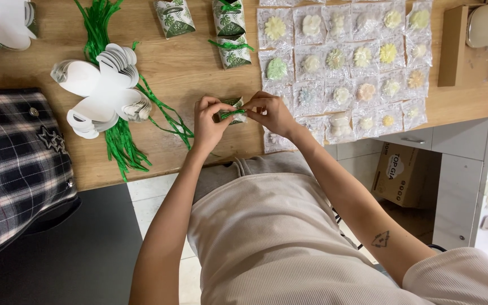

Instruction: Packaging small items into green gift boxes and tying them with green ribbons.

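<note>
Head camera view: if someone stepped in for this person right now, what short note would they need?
Left hand and right hand: both pinch a green raffia strand across a small leaf-printed paper gift box at the edge of the wooden table.
Done: three tied leaf-printed boxes stand at the far edge.
Supplies: stack of flat white box blanks and a bundle of green raffia strands left of the hands; flower-shaped pieces in clear packets laid in rows to the right.
Left: the tie on the held box looks unfinished; many blanks and packets remain.
</note>
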